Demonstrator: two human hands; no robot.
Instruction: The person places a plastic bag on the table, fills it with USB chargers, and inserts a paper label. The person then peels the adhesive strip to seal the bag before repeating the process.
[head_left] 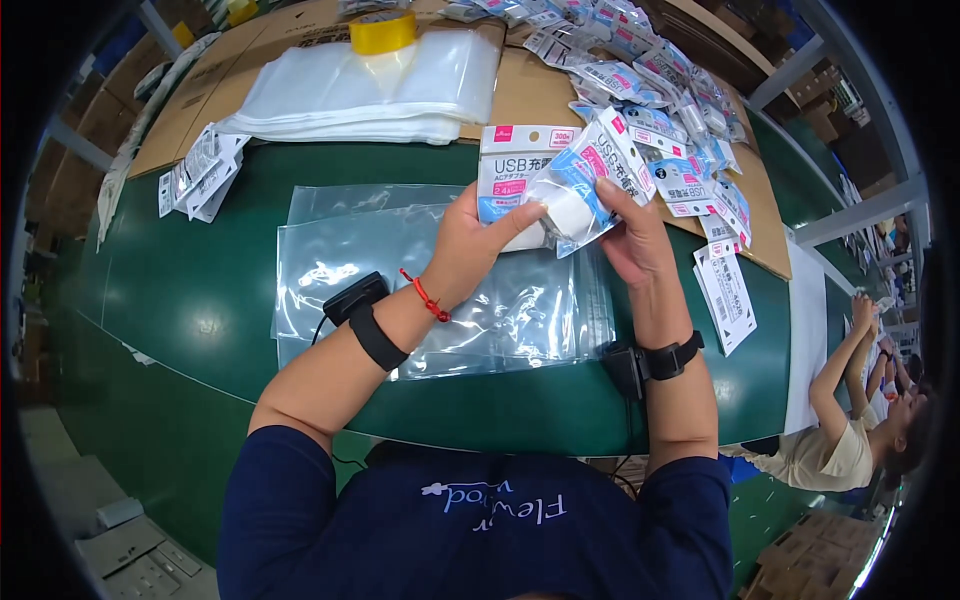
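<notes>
Two packaged USB chargers are held up together over the table's middle. My left hand is closed on one packaged USB charger, with a printed card top and the thumb across its lower part. In my right hand is another packaged USB charger, tilted and overlapping the first, its white body showing through the clear bag. Beneath both hands, large clear plastic bags lie flat and slightly wrinkled on the green table.
A heap of packaged chargers covers cardboard at the far right. Stacked clear bags carry a yellow tape roll. Printed cards lie at left and right. Another person works at far right.
</notes>
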